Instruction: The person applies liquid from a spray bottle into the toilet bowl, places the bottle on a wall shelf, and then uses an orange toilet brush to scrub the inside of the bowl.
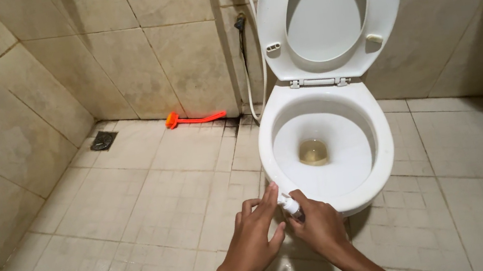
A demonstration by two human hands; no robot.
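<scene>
Right hand [321, 228] grips a small white bottle [291, 205], fingers closed round it, at the front rim of the toilet [381, 151]. Left hand [255, 237] fingers spread, tips touching the bottle top. Seat [387, 6] raised. Orange brush [190, 120] by wall; floor drain [103, 139] in corner.

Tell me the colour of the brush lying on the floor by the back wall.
The brush is bright orange, seen best in the head view.

Your right hand [321, 227] grips a small white bottle [291, 205] at the toilet bowl [382, 157] rim; your left hand [255, 234] touches its cap.
</scene>
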